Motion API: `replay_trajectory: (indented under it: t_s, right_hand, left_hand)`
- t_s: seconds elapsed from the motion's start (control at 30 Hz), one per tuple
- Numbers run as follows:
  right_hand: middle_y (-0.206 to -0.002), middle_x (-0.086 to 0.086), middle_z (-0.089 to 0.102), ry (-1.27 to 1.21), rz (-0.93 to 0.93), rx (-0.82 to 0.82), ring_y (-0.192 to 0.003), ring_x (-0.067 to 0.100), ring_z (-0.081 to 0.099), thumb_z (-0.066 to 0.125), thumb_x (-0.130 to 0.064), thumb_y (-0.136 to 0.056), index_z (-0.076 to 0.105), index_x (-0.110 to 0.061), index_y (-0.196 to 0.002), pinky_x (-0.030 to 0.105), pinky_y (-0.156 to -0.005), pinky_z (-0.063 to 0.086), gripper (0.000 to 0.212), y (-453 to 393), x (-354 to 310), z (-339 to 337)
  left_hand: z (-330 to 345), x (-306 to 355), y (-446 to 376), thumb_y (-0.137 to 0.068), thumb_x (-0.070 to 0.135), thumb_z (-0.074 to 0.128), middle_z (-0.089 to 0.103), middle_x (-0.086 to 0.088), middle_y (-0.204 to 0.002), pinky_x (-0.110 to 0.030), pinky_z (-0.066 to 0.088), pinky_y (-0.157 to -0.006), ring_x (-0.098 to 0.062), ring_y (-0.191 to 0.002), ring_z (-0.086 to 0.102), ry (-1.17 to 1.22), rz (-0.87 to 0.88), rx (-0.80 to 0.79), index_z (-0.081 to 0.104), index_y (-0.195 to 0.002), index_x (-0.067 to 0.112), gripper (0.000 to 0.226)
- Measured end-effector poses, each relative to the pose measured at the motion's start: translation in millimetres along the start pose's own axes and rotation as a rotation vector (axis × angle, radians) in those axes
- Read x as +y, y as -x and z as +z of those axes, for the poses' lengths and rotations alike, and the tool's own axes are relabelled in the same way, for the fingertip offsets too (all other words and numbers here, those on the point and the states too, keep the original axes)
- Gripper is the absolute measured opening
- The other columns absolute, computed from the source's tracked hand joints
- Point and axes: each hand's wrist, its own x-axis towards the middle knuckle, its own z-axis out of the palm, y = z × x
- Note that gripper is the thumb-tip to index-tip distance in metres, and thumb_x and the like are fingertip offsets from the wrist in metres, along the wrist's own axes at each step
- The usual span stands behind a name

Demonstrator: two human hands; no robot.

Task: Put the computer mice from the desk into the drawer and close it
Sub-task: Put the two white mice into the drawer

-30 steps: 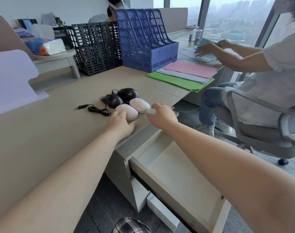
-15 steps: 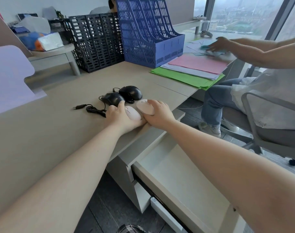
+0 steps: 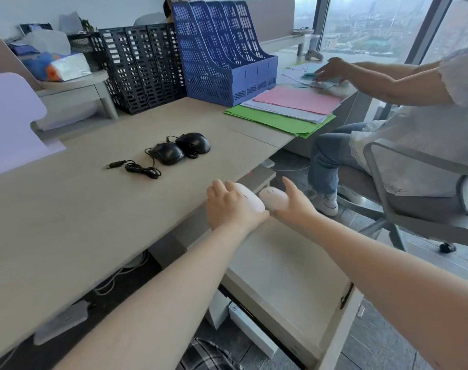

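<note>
Both hands have lifted off the desk [image 3: 67,209] since half a second ago, each carrying a white mouse away from the two black ones and out past the desk edge. The left hand [image 3: 231,206] is curled around one white mouse [image 3: 250,200], fingers wrapped over its far side. The right hand [image 3: 294,206] cups the other white mouse [image 3: 274,198] in its palm, thumb raised beside it. The two white mice nearly touch each other, held over the back end of the open drawer [image 3: 286,276], which is pulled well out below the desk. On the desk, a black mouse [image 3: 167,153] and a second black mouse [image 3: 194,142] sit side by side and touching, and a coiled cable with a plug [image 3: 136,168] lies just left of them. Farther back stand a black file rack [image 3: 139,68] and a blue file rack [image 3: 222,52], with coloured paper [image 3: 278,116] stacked beside them. To the right, another person [image 3: 414,102] sits on an office chair [image 3: 427,198], reaching over papers.
</note>
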Motion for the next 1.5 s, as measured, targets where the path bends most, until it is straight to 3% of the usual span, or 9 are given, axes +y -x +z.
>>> replay_trajectory:
  t_s: [0.1,0.3,0.43,0.57,0.7,0.97,1.27,1.4,1.5]
  right_hand:
    - [-0.155,0.010,0.030,0.083,0.027,-0.107,-0.138,0.029,0.037,0.068,-0.013,-0.078,0.010,-0.021,-0.152,0.038,-0.107,0.038,0.095,1,24,8]
    - [-0.154,0.011,0.032,0.132,0.106,-0.228,-0.142,0.026,0.032,0.074,-0.013,-0.075,0.014,-0.018,-0.152,0.033,-0.110,0.033,0.098,-8,61,36]
    - [-0.153,0.011,0.033,0.151,0.114,-0.279,-0.140,0.025,0.034,0.075,-0.017,-0.075,0.014,-0.018,-0.152,0.031,-0.109,0.034,0.098,-15,79,57]
    - [-0.155,0.008,0.032,0.150,0.093,-0.303,-0.143,0.022,0.030,0.075,-0.019,-0.075,0.017,-0.018,-0.151,0.030,-0.111,0.029,0.095,-22,90,73]
    - [-0.154,0.008,0.032,0.187,0.081,-0.298,-0.141,0.025,0.033,0.077,-0.025,-0.074,0.019,-0.023,-0.151,0.032,-0.110,0.032,0.096,-25,95,85]
    - [-0.153,0.006,0.036,0.159,0.058,-0.334,-0.140,0.022,0.036,0.077,-0.030,-0.073,0.023,-0.022,-0.150,0.028,-0.110,0.031,0.095,-33,99,86]
    - [-0.151,0.008,0.038,0.197,0.038,-0.312,-0.137,0.026,0.040,0.064,-0.032,-0.085,0.028,-0.018,-0.148,0.032,-0.110,0.034,0.073,-28,91,86]
    - [-0.142,0.007,0.050,0.241,0.039,-0.232,-0.130,0.027,0.048,0.057,-0.033,-0.090,0.038,-0.019,-0.142,0.036,-0.105,0.042,0.057,-23,77,73]
    - [-0.124,0.003,0.063,0.255,0.020,-0.163,-0.115,0.026,0.057,0.051,-0.032,-0.092,0.055,-0.020,-0.127,0.036,-0.094,0.049,0.037,-24,59,55]
  left_hand:
    - [31,5,13,-0.056,0.074,0.067,0.043,-0.007,-0.126,-0.030,0.034,-0.100,-0.025,-0.119,0.038,0.020,0.001,-0.051,0.042,-0.126,0.005,0.101]
    - [89,-6,25,-0.066,0.052,0.069,0.043,-0.006,-0.132,-0.027,0.033,-0.102,-0.023,-0.125,0.036,0.004,-0.045,-0.240,0.039,-0.132,0.008,0.085]
    - [114,-17,19,-0.063,0.050,0.073,0.040,-0.007,-0.134,-0.030,0.036,-0.103,-0.024,-0.126,0.036,-0.018,-0.086,-0.292,0.034,-0.135,0.009,0.092]
    - [134,-22,12,-0.069,0.054,0.073,0.031,-0.006,-0.143,-0.030,0.034,-0.106,-0.023,-0.132,0.031,-0.036,-0.071,-0.369,0.014,-0.150,0.008,0.111]
    - [154,-22,13,-0.072,0.050,0.071,0.035,-0.008,-0.141,-0.032,0.035,-0.104,-0.025,-0.131,0.034,-0.042,-0.090,-0.407,0.023,-0.145,0.007,0.098]
    - [167,-19,6,-0.062,0.062,0.078,0.030,-0.008,-0.146,-0.035,0.034,-0.106,-0.027,-0.135,0.033,-0.045,-0.159,-0.526,0.004,-0.153,0.013,0.126]
    - [160,-18,10,-0.058,0.066,0.078,0.028,-0.007,-0.143,-0.035,0.035,-0.107,-0.028,-0.131,0.034,-0.011,-0.177,-0.545,0.000,-0.153,0.017,0.132]
    - [139,-20,7,-0.071,0.069,0.066,0.022,-0.009,-0.151,-0.038,0.035,-0.106,-0.028,-0.138,0.028,-0.030,-0.111,-0.504,0.004,-0.153,0.016,0.116]
    - [110,-16,-5,-0.089,0.052,0.056,0.032,-0.011,-0.147,-0.040,0.038,-0.103,-0.029,-0.136,0.033,0.001,-0.057,-0.455,0.027,-0.146,0.013,0.076]
